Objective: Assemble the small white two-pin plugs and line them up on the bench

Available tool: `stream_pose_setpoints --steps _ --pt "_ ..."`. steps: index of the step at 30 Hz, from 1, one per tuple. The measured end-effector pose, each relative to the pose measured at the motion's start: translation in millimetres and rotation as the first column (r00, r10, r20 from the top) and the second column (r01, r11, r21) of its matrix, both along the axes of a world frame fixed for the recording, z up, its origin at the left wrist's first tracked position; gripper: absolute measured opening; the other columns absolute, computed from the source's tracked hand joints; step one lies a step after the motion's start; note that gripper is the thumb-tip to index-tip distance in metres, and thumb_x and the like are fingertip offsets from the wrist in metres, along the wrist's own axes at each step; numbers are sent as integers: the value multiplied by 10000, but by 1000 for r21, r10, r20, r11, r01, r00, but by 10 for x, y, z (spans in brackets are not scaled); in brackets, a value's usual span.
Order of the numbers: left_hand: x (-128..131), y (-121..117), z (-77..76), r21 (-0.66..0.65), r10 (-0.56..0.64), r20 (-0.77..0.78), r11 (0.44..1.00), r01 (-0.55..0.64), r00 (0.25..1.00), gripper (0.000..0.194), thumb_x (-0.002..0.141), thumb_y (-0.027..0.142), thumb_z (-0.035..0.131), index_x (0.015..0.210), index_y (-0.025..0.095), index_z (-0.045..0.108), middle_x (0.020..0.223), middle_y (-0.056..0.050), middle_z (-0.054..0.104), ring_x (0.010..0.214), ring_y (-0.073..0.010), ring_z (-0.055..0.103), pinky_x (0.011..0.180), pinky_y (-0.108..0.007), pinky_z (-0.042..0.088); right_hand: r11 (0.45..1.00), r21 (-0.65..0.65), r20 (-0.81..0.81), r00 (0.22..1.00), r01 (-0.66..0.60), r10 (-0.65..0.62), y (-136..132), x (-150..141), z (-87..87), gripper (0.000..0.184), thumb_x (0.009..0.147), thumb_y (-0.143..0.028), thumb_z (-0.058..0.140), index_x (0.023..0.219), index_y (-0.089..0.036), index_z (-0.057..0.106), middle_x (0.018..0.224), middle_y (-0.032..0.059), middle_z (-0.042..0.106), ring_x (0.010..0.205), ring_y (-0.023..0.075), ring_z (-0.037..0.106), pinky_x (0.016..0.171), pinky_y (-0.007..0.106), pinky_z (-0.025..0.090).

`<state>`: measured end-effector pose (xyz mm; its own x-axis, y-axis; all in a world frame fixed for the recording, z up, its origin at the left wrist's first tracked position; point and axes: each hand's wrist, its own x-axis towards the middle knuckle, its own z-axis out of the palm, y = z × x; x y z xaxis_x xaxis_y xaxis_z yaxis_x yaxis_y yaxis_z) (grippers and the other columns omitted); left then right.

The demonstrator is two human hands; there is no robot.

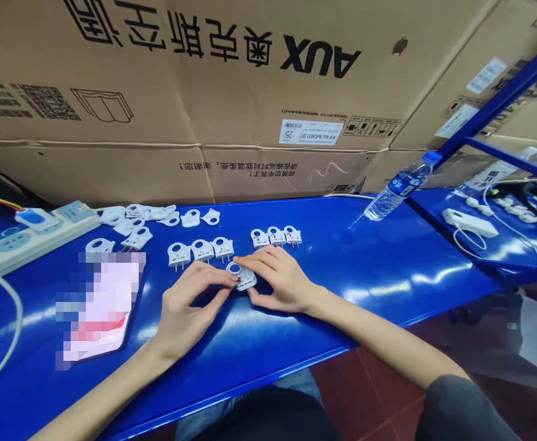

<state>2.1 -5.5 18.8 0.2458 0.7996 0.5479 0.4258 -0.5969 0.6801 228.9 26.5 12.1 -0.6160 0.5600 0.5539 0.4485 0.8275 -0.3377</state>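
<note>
Between my two hands is a small white plug housing with a round hole at one end and a red bit on its face. My left hand pinches its left side with thumb and forefinger. From the other side, the fingers and thumb of my right hand close round its right edge. Just beyond my left hand stand three similar white plugs in a row, metal pins toward me. Another row of three plugs, red bits showing in them, is past my right fingers.
White plug parts lie heaped at the back left, beside a power strip. A blurred-out phone-like slab lies left of my left hand. A water bottle leans at the right near a blue metal frame. Behind is a large cardboard box.
</note>
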Motion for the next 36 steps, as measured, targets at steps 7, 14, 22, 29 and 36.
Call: stream_pose_setpoints --steps 7,14,22,29,36 --pt "-8 4 1 30 -4 -7 1000 4 1000 108 924 169 695 935 270 731 934 19 773 895 -180 664 736 -334 550 1000 19 -5 1000 -23 23 -10 -12 4 493 939 -247 585 1426 -183 540 1248 84 722 1128 246 629 958 415 536" --pt "7 -8 12 130 51 -70 991 -42 996 100 921 180 685 942 272 718 932 26 773 872 -178 680 761 -350 563 1000 7 48 999 -9 9 -12 -6 -15 533 939 -284 602 1459 -202 518 1269 84 721 1164 247 619 965 422 536" --pt "-26 -31 -11 335 96 -218 942 -19 971 255 904 99 676 1093 270 696 980 -1 767 845 -166 694 796 -332 572 1000 18 -31 999 9 -9 -7 0 -6 491 936 -288 603 1416 -192 560 1230 87 728 1128 242 643 966 420 538" --pt "0 -28 5 334 134 -284 942 -34 949 273 920 90 653 1152 235 654 990 -32 706 867 -174 661 796 -329 564 998 15 -68 996 54 -53 -21 -27 15 489 909 -257 627 1389 -192 559 1232 84 728 1105 247 653 946 420 540" --pt "18 -20 -34 299 167 -333 952 -64 928 296 957 118 621 1233 224 607 1069 -41 654 957 -172 655 859 -317 558 980 -81 -65 980 181 -186 -27 -43 52 383 898 -276 651 1272 -201 607 1200 92 736 1108 271 647 956 441 520"
